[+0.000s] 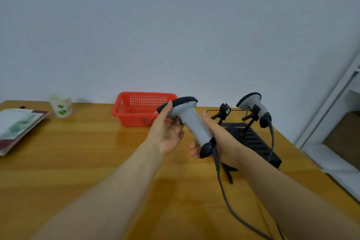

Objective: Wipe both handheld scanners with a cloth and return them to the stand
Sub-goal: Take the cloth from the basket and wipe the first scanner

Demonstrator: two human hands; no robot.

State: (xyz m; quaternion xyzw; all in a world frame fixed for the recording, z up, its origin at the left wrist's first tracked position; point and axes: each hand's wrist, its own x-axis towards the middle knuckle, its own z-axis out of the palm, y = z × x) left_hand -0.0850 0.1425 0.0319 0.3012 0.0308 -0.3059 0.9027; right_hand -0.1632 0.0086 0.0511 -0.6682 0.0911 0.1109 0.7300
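A grey handheld scanner (pixel 191 121) with a dark head and a dark cable is held up above the table, head to the upper left. My right hand (pixel 216 138) grips its handle from behind, fingertips curling round near the dark base. My left hand (pixel 167 130) holds the scanner's head, thumb along its top. A second grey scanner (pixel 251 103) sits in the right cradle of the black stand (pixel 253 140). The stand's left cradle (pixel 225 110) holds nothing. No cloth shows in this view.
A red plastic basket (pixel 144 108) stands behind my left hand. A paper cup (pixel 61 105) and a booklet (pixel 17 126) lie at the table's left. The scanner cable (pixel 226 197) trails toward the front edge. A white shelf unit (pixel 339 122) borders the right side.
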